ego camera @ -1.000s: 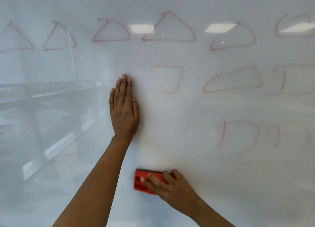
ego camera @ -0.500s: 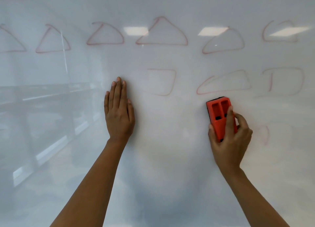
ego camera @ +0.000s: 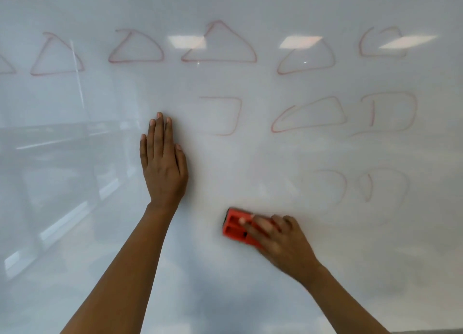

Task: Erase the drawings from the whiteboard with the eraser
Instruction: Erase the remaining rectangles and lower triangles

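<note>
While my left hand point(ego camera: 164, 168) lies flat on the whiteboard point(ego camera: 75, 233), fingers straight and together to brace me, my right hand point(ego camera: 283, 243) grips the orange eraser point(ego camera: 236, 227), fingers curled over its back to press it onto the surface. It sits low, toward the whiteboard's lower edge, below two faint, half-wiped shapes point(ego camera: 325, 186). Red triangles point(ego camera: 219, 43) line the upper part, plenty left, I'd judge.
</note>
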Demonstrator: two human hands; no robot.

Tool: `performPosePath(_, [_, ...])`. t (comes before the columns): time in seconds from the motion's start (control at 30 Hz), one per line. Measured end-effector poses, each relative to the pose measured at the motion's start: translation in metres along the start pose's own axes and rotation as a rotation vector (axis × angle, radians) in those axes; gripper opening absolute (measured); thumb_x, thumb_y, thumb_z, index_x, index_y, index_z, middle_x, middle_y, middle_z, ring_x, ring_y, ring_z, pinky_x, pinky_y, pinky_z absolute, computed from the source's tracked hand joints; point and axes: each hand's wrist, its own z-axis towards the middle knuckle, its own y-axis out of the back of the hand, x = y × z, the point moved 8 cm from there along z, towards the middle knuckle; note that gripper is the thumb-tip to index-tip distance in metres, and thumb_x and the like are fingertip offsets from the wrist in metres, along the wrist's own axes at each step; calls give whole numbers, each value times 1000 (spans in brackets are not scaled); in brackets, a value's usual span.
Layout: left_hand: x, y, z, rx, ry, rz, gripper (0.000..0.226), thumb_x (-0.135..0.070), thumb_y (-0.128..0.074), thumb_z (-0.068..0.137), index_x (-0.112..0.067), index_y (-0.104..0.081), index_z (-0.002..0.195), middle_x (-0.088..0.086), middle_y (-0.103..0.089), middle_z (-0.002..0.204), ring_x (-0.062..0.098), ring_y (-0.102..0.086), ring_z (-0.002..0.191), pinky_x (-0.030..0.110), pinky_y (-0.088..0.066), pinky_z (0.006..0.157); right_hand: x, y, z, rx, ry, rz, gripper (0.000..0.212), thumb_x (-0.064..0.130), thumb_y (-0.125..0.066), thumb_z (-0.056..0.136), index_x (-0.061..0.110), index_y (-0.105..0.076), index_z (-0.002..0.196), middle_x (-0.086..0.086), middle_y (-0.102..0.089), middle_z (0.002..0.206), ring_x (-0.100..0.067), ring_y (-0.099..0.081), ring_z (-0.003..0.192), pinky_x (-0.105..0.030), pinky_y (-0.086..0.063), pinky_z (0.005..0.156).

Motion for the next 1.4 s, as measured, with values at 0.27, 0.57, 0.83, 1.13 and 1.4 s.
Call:
performPosePath(0.27, [-50,-11,-17,32,-116,-83,47,-9,-31,99,-8,-40,145,11,-32,155,24,-25,146,42,-16,120,-156,42,-22,-267,-1071,15,66,35,-59,93,8,-32,147,-25,-45,130,-38,-47,107,-47,-40,92])
performPosePath(0.57, [-116,-37,-25,57,-154,-234,47,-9,-31,98,-9,-42,144,10,-34,154,23,-26,146,40,-17,121,-25,0,-11,-46,-379,-47,66,39,-53,88,17,-30,146,-8,-39,127,-29,-44,93,-42,-44,77])
performPosePath(0.83, [-115,-47,-32,41,-144,-162,48,-9,-34,98,-9,-40,145,8,-33,154,21,-27,145,38,-15,121,-79,9,-53,-49,-468,-44,60,41,-51,87,14,-40,139,-13,-45,124,-33,-49,93,-43,-43,78])
performPosePath(1.13, [-115,-48,-33,30,-117,-136,47,-9,-37,98,-8,-39,146,7,-33,154,21,-27,145,38,-18,121,-182,46,-110,-430,-1430,22,67,27,-61,91,8,-30,148,-28,-40,132,-43,-42,111,-53,-38,97])
performPosePath(1.4, [-115,-47,-33,17,-125,-124,49,-6,-40,96,-8,-40,145,9,-35,153,22,-28,144,38,-18,121,-60,9,-14,-130,-596,3,60,39,-54,90,13,-38,141,-12,-41,128,-30,-48,98,-42,-42,83])
